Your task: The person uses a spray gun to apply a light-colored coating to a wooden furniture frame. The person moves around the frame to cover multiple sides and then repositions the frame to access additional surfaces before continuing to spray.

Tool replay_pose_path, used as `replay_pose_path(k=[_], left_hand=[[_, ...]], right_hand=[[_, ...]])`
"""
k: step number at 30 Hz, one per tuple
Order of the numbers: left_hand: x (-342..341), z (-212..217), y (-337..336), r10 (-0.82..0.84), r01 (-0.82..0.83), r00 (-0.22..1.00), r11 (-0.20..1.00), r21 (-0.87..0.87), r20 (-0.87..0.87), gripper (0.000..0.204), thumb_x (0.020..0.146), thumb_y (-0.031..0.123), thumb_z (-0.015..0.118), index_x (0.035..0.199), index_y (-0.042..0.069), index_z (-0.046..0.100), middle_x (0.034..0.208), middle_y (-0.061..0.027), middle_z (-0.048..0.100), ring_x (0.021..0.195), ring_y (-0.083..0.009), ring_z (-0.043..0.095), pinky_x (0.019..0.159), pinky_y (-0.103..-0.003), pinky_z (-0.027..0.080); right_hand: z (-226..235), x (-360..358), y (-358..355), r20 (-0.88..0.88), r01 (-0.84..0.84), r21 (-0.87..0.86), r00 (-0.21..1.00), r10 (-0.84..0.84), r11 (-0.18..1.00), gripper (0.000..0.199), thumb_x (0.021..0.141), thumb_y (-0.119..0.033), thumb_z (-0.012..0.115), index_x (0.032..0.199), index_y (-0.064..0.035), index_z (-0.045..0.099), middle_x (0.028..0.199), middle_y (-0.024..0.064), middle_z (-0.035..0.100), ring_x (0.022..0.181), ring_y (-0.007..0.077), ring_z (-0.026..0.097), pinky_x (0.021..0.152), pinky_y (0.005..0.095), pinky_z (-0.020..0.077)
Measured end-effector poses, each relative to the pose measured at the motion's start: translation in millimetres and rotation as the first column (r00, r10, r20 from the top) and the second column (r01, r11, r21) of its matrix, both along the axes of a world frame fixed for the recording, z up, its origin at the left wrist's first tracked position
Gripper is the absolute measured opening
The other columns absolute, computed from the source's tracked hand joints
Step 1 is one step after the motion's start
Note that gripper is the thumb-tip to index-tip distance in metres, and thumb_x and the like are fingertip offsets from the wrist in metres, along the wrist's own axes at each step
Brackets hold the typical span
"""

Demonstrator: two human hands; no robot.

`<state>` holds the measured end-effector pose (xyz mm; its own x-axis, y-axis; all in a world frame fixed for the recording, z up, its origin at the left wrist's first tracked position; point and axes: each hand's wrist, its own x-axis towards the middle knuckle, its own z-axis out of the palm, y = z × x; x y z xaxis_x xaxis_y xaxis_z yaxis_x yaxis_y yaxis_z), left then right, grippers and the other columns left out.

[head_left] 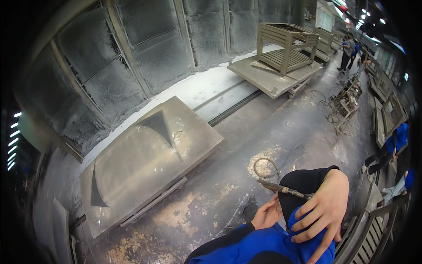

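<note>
My right hand (pixel 323 209) lies with its fingers spread over blue clothing (pixel 303 220) at the lower right, gripping nothing that I can see. Left of it is my left hand (pixel 266 214), open, its fingertips partly hidden by black cloth (pixel 299 187). A slim tool with a brown and dark handle (pixel 283 189) crosses in front of this black cloth, its end reaching toward my right hand. Its exact kind is not clear. Near its tip a thin hose or cable (pixel 266 159) makes a loop above the floor.
A broad, dusty flat panel (pixel 193 132) rests low on the left, on a support. Farther off, a slatted frame (pixel 285 48) stands on another panel (pixel 259 77). Tangled cables (pixel 343 105) lie along the aisle. People (pixel 347 53) stand far back; others (pixel 398 138) are at the right among frames.
</note>
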<state>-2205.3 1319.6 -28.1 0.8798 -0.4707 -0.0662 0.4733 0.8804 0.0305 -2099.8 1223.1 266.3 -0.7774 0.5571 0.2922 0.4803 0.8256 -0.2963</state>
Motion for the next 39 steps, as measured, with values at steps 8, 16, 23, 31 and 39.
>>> replay_pose_path(k=[8, 16, 23, 31, 39], left_hand=[[0, 28, -10, -0.4, 0.375, 0.858, 0.917, 0.138, 0.323, 0.066, 0.099, 0.027, 0.056, 0.156, 0.011, 0.027, 0.145, -0.0036, 0.048, 0.111, -0.0165, 0.053, 0.101, -0.034, 0.04], [102, 10, -100, -0.088, 0.077, 0.994, 0.985, 0.152, 0.07, 0.063, 0.101, 0.03, 0.053, 0.156, 0.012, 0.027, 0.147, -0.0009, 0.047, 0.126, -0.016, 0.049, 0.097, -0.032, 0.04], [133, 2, -134, -0.343, 0.293, 0.777, 0.939, 0.18, 0.528, 0.066, 0.1, 0.028, 0.054, 0.158, 0.015, 0.024, 0.142, -0.0052, 0.051, 0.089, -0.0128, 0.052, 0.072, -0.024, 0.042], [189, 10, -185, -0.058, 0.021, 0.988, 0.97, 0.243, 0.145, 0.065, 0.096, 0.029, 0.059, 0.154, 0.012, 0.034, 0.152, -0.004, 0.043, 0.131, -0.0196, 0.049, 0.108, -0.035, 0.04], [177, 4, -163, -0.607, 0.289, 0.751, 0.657, 0.696, 0.261, 0.051, 0.098, 0.024, 0.059, 0.145, 0.007, 0.05, 0.098, -0.0028, 0.065, 0.072, -0.0059, 0.052, 0.06, -0.022, 0.041]], right_hand=[[2, 19, -53, 0.08, -0.097, 0.0, 0.992, 0.097, 0.995, 0.057, 0.1, -0.043, 0.05, 0.147, -0.01, 0.053, 0.117, 0.0182, 0.064, 0.101, 0.0289, 0.063, 0.085, 0.0377, 0.0504], [6, 71, -120, 0.061, -0.095, 0.06, 0.994, 0.091, 0.994, 0.051, 0.101, -0.033, 0.046, 0.145, -0.0087, 0.055, 0.113, 0.0206, 0.064, 0.097, 0.0293, 0.063, 0.083, 0.0382, 0.0508], [3, 121, -184, 0.072, -0.047, 0.074, 0.997, 0.041, 0.996, 0.048, 0.099, -0.02, 0.04, 0.143, -0.0094, 0.058, 0.111, 0.0204, 0.065, 0.095, 0.0291, 0.063, 0.081, 0.0387, 0.0515], [-15, 163, -225, 0.051, -0.149, 0.105, 0.988, 0.144, 0.983, 0.051, 0.102, -0.035, 0.043, 0.144, -0.0103, 0.056, 0.113, 0.0209, 0.063, 0.096, 0.0302, 0.063, 0.082, 0.04, 0.0515], [-13, 194, -212, -0.314, -0.231, 0.316, 0.89, 0.331, 0.92, 0.042, 0.091, -0.042, 0.068, 0.107, -0.003, 0.072, 0.099, 0.0197, 0.069, 0.086, 0.0271, 0.067, 0.071, 0.0356, 0.0533]])
